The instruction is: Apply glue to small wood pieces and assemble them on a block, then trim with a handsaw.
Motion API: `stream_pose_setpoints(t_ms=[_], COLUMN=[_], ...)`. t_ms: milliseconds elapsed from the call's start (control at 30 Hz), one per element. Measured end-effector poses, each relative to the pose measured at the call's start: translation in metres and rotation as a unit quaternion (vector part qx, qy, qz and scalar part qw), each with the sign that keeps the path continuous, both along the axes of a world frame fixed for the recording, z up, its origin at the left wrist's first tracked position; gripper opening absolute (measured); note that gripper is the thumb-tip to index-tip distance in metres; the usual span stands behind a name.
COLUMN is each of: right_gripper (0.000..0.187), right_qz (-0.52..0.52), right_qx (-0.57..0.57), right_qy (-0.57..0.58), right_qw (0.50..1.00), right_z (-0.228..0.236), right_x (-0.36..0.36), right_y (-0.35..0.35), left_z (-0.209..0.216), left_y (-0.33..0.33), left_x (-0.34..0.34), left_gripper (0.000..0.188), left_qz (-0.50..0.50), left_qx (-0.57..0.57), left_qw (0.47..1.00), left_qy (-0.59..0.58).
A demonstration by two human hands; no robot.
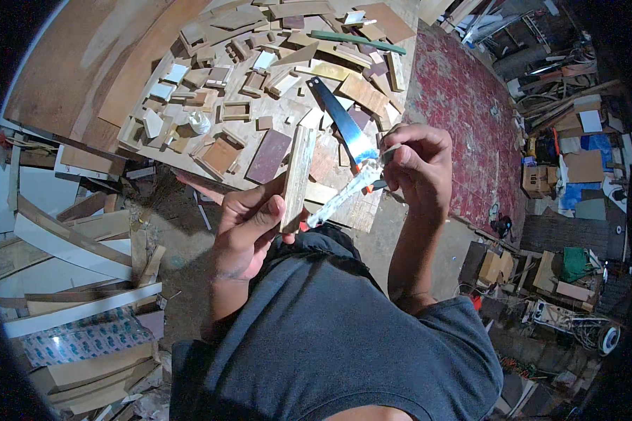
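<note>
Grey-clothed lap (pixel 316 337) fills the lower centre, closest to the lens. Left hand (pixel 249 221) is raised above it, fingers wrapped around the lower end of a narrow wooden strip (pixel 297 175), held upright, thumb across the front. Right hand (pixel 418 165), elbow bent, pinches a pale, crumpled band (pixel 344 193) between curled fingers; the band slants down to the strip's edge. Beyond the hands, a handsaw (pixel 340 123) lies on the worktop (pixel 288 112), blade pointing to the far edge, among scattered wood offcuts. A maroon board (pixel 269 156) lies near the front edge. Red patterned flooring (pixel 470 119) runs along the right side.
</note>
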State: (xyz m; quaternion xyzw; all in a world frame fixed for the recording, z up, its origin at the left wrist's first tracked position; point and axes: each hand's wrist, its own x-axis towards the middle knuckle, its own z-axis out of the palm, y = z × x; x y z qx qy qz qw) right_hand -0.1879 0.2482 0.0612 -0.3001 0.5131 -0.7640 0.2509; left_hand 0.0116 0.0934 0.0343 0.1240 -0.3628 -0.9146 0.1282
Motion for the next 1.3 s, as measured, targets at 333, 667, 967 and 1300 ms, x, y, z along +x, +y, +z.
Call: stream_pose_setpoints(t_ms=[333, 667, 967, 1300], right_gripper=[0.014, 0.014, 0.019, 0.022], right_qz=[-0.011, -0.039, -0.076, -0.088], right_qx=[0.011, 0.056, 0.045, 0.101], right_qy=[-0.024, 0.007, -0.015, 0.015], right_qw=[1.0, 0.998, 0.996, 0.991], right_z=[0.004, 0.002, 0.001, 0.007], right_x=[0.012, 0.015, 0.02, 0.021], right_y=[-0.008, -0.012, -0.01, -0.015], left_z=[-0.006, -0.01, -0.011, -0.007], left_y=[-0.005, -0.008, -0.007, 0.0], left_x=[0.006, 0.006, 0.006, 0.004], left_gripper=[0.042, 0.043, 0.051, 0.054], left_qz=[-0.002, -0.038, -0.018, 0.021], left_qx=[0.015, 0.0, -0.012, -0.101], left_qw=[1.0, 0.999, 1.0, 0.994], left_qy=[-0.004, 0.013, 0.019, 0.027])
